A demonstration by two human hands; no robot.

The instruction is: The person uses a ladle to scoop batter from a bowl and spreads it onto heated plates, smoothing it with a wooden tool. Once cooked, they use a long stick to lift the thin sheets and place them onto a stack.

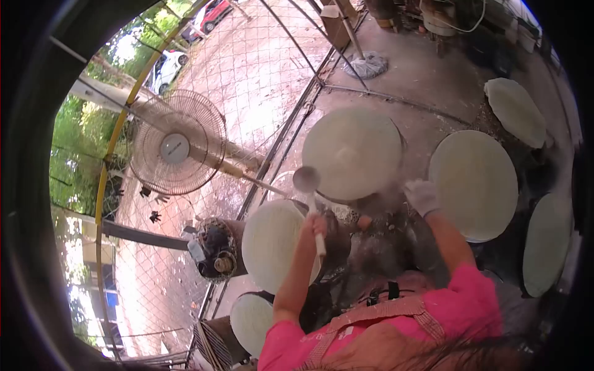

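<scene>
My bare left hand (314, 224) is wrapped round the pale handle of a ladle (305, 179). The ladle's dark round bowl is at the near left edge of a large, pale round sheet of batter or dough (351, 153). My right hand (422, 196), in a white glove, hovers between that sheet and another pale round sheet (473, 185) on the right. Its fingers look loosely stretched, and I see nothing in them. Below the ladle, beside my left forearm, lies a further pale round sheet (272, 244).
More pale round sheets lie at the right (547, 244), upper right (515, 111) and lower left (252, 324). A standing fan (176, 148) is at the left, before a wire mesh fence. A stool with dark items (216, 247) stands beside the fence. Buckets (439, 17) stand at the back.
</scene>
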